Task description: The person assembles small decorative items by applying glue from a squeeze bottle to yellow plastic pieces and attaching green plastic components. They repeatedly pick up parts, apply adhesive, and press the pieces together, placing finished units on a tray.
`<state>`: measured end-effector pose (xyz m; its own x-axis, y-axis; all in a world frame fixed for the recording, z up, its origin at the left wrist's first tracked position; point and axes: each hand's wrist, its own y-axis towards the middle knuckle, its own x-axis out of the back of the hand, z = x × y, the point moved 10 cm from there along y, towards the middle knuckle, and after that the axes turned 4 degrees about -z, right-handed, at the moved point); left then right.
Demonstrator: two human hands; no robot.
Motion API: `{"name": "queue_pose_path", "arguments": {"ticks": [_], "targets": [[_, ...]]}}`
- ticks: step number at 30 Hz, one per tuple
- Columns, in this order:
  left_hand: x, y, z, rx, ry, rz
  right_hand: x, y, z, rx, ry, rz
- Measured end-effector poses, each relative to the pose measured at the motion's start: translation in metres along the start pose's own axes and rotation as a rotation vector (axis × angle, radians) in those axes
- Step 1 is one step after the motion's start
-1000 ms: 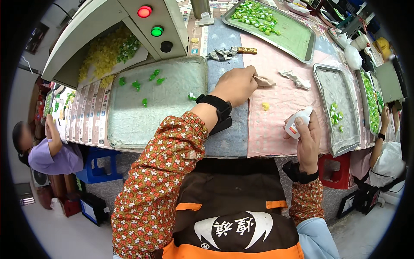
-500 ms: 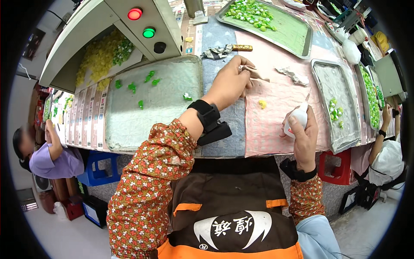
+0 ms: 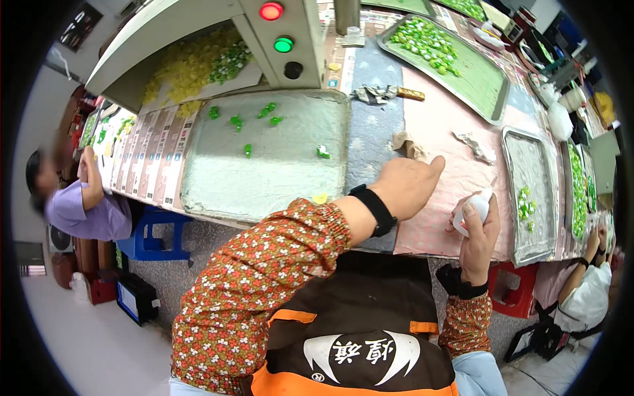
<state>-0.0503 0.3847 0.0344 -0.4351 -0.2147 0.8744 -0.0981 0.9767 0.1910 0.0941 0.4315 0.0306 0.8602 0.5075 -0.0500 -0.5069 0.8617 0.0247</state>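
Note:
My right hand (image 3: 480, 241) grips a small white squeeze bottle (image 3: 474, 214) above the pink cloth (image 3: 422, 231), its nozzle end up. My left hand (image 3: 409, 188) is low over the same cloth, palm down. Its index finger points to the far right and the other fingers curl under, so whatever they hold is hidden. Just beyond it a crumpled beige rag (image 3: 411, 146) lies on the cloth, apart from the fingers. Left of my wrist stands a pale tray (image 3: 264, 178) with several green pieces (image 3: 236, 122), one green-and-white piece (image 3: 323, 152) and a yellow piece (image 3: 319, 198) at its near edge.
A grey machine (image 3: 290, 26) with lit buttons stands at the far left, yellow and green pieces (image 3: 191, 63) inside. Another tray (image 3: 485, 86) and a narrow tray (image 3: 528, 165) hold green pieces. A crumpled grey wrap (image 3: 376, 94) lies at the back. Co-workers sit on both sides.
My left hand has let go of the beige rag and come nearer, over where a yellow piece lay. The bottle stays in my right hand. The whole view has shifted.

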Motion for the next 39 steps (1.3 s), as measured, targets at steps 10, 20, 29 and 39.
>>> {"name": "queue_pose_path", "arguments": {"ticks": [10,20,29,39], "targets": [[0.027,-0.030,0.009,0.123,-0.636,0.227,0.005,0.001,-0.003,0.058,-0.071,-0.054],[0.166,-0.136,0.263,0.953,-1.030,-0.114,0.016,0.001,-0.026,-0.008,-0.028,-0.123],[0.276,-0.081,0.449,0.397,0.683,-0.377,0.024,0.003,-0.024,0.110,-0.115,-0.162],[0.271,-0.035,0.428,0.657,0.410,-0.263,0.062,-0.010,-0.050,0.015,-0.030,-0.113]]}}
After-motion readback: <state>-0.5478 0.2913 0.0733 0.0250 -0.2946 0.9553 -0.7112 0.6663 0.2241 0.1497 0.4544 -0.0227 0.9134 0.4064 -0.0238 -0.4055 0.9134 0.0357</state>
